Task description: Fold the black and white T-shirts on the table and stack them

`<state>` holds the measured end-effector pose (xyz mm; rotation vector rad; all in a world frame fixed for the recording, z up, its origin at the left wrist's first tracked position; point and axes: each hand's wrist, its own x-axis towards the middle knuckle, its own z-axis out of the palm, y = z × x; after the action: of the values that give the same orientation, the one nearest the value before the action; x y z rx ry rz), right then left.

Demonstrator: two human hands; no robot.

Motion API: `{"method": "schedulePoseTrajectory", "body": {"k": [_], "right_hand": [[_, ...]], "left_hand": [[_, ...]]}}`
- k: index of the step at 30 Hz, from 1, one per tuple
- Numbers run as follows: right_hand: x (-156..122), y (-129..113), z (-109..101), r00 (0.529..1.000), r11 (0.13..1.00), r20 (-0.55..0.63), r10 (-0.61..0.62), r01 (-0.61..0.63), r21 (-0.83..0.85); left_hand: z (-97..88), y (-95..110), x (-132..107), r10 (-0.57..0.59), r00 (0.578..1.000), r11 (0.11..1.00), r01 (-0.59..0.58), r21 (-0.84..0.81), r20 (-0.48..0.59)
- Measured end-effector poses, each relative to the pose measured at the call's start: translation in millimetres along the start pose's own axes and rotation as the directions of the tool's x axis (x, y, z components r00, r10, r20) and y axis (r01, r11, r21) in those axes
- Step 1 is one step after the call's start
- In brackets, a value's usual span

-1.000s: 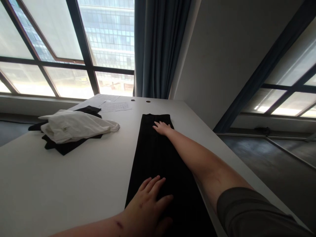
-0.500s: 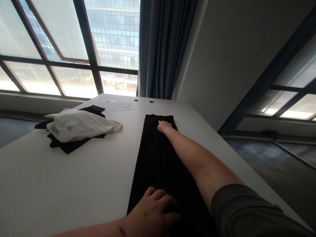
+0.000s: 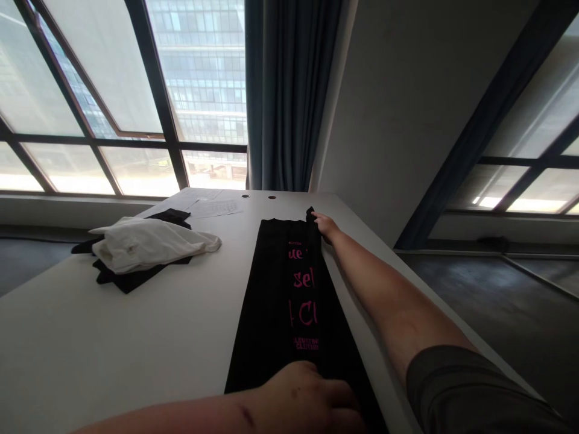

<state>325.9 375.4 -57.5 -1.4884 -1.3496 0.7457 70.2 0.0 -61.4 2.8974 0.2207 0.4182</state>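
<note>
A black T-shirt [image 3: 257, 289] lies in a long folded strip on the white table, with pink lettering showing along its middle. At its far right corner, my right hand [image 3: 326, 228] pinches the layer's edge and holds it raised a little. My left hand [image 3: 312, 395] is at the near end of the strip, fingers curled down on the cloth; its fingertips are partly hidden at the bottom of the view. The near end of the T-shirt runs out of the picture.
On the left of the white table [image 3: 181, 325] a white garment [image 3: 154, 244] lies crumpled over black cloth [image 3: 131, 280]. Printed papers [image 3: 215, 208] rest behind it, near two cable holes. A curtain [image 3: 289, 96] and windows stand beyond the far edge.
My right hand has pulled the top layer's far edge to the right, and pink lettering now shows. My left hand has shifted right and closer to me along the cloth.
</note>
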Motion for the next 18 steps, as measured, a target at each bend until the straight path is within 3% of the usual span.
{"method": "schedulePoseTrajectory", "body": {"k": [4,8,14,18], "right_hand": [[-7,13,-57,0.993,0.973,-0.058,0.104,-0.089,0.213],[-16,35,-97,0.973,0.932,-0.022,0.231,-0.214,0.291],[-21,66,-105,0.960,0.905,0.083,0.269,-0.281,0.320],[-19,63,-98,0.971,0.930,0.109,0.213,-0.236,0.281]], "left_hand": [[-10.6,12,45,0.062,0.997,0.997,-0.059,-0.046,0.056],[-4.0,14,83,0.112,0.986,0.989,-0.099,-0.109,0.126],[22.2,16,113,0.021,0.968,0.922,0.077,-0.379,0.248],[32.8,24,118,-0.095,0.956,0.796,0.240,-0.556,0.277]]}}
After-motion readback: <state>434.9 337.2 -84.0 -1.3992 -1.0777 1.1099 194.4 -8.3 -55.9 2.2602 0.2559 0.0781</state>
